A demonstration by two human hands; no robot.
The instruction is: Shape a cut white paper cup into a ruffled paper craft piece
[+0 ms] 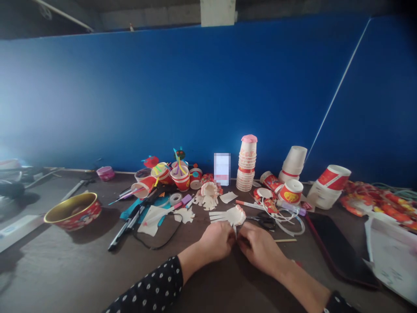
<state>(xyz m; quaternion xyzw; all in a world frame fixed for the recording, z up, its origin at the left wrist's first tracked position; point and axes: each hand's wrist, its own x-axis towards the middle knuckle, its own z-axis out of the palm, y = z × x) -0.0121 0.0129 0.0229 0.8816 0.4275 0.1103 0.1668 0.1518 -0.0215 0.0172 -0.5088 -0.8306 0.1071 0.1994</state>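
A paper cup cut into strips [230, 216] lies fanned out right in front of my fingers, with a red-patterned rim at its right side. My left hand [219, 240] is closed, fingertips pinching at the near edge of this cut cup. Close beside it, my right hand [257, 247] is also closed on a narrow white strip of the cup between the two hands. The fingertips themselves are partly hidden. Black-handled scissors [265, 221] lie just beyond my right hand. Another cut-up cup [210, 193] stands farther back.
A tall stack of paper cups [246, 174] stands near the blue wall. To the left are a gold-lined red bowl [73, 213], decorated cups [180, 179] and a black cutter-like tool [127, 228]. A dark tablet [340, 248] and papers [395, 256] lie right.
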